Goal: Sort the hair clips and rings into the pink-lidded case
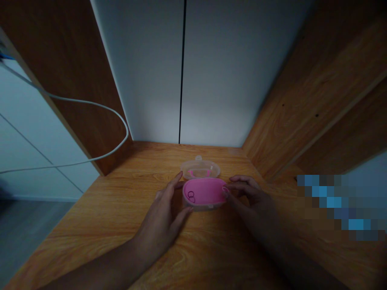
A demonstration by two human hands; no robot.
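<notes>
An oval plastic case [205, 192] with a pink inside sits on the wooden surface, its clear lid [199, 165] folded back behind it. Two small, dark, thin rings [191, 196] lie on the left part of the pink area. My left hand [166, 209] holds the case's left end, thumb at the front and fingers behind. At the right end, my right hand [249, 197] has its thumb and index finger brought together over the pink edge. Whatever sits between those fingertips, if anything, is too small to make out.
Pale cabinet panels [157, 80] rise behind the wooden surface [121, 201]. Wooden side boards stand left [81, 72] and right [302, 92]. A white cable [90, 102] loops in from the left. A blurred-out patch [338, 205] covers something at right.
</notes>
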